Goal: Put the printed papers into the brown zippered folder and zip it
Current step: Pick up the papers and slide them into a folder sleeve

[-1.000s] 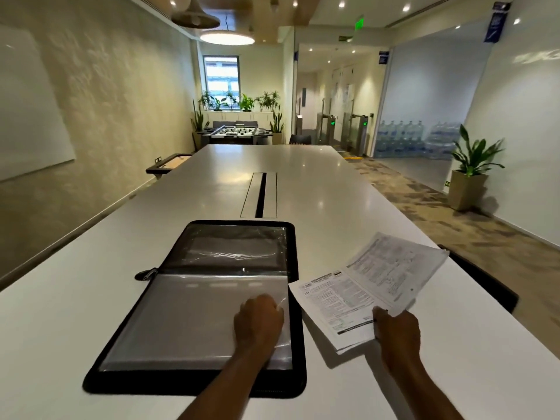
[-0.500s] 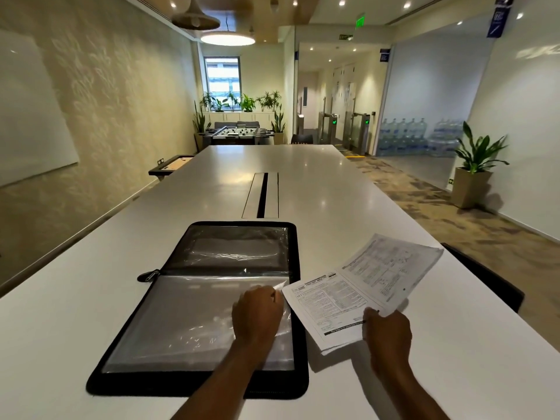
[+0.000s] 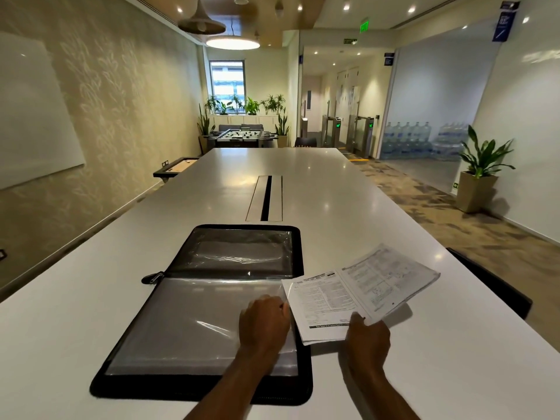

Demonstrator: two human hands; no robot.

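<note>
The zippered folder (image 3: 169, 316) lies open flat on the white table (image 3: 333, 207), dark-edged, with clear plastic sleeves on both halves. Its zipper pull (image 3: 153, 277) sticks out at the left of the spine. My left hand (image 3: 263, 324) rests on the near sleeve at its right edge, fingers pinching the plastic there. My right hand (image 3: 367, 338) holds the printed papers (image 3: 357, 291) by their near edge, just right of the folder. The papers' left corner overlaps the folder's right edge beside my left hand.
A cable slot (image 3: 266, 197) runs along the table's middle beyond the folder. A dark chair back (image 3: 497, 286) stands at the table's right edge. A potted plant (image 3: 478, 174) is on the floor at the right. A foosball table (image 3: 242, 136) stands at the far end.
My right hand has brought the papers leftward until their corner overlaps the folder. My left hand shifted to the sleeve's right edge and took hold of the plastic.
</note>
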